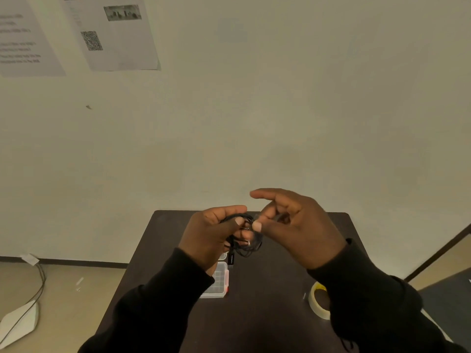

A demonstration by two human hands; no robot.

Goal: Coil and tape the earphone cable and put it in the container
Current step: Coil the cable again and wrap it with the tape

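Observation:
Above the dark table [275, 273], my left hand [209, 235] grips a coiled black earphone cable [248, 247], thumb pressed over the loops. Its black plug end [231, 259] dangles just below the coil. My right hand [295, 225] meets the coil from the right, thumb and a finger pinching at its top, the index finger stretched out above. Whether a strip of tape sits between those fingers is unclear. A clear plastic container [218, 281] with a red latch lies on the table under my left wrist, partly hidden. A roll of pale tape [318, 300] lies at the right, half covered by my right sleeve.
The table stands against a plain wall with printed sheets [112, 34] taped high on the left. On the floor to the left are a cable [38, 281] and a white flat object [20, 324]. A dark frame edge [438, 253] runs at the far right.

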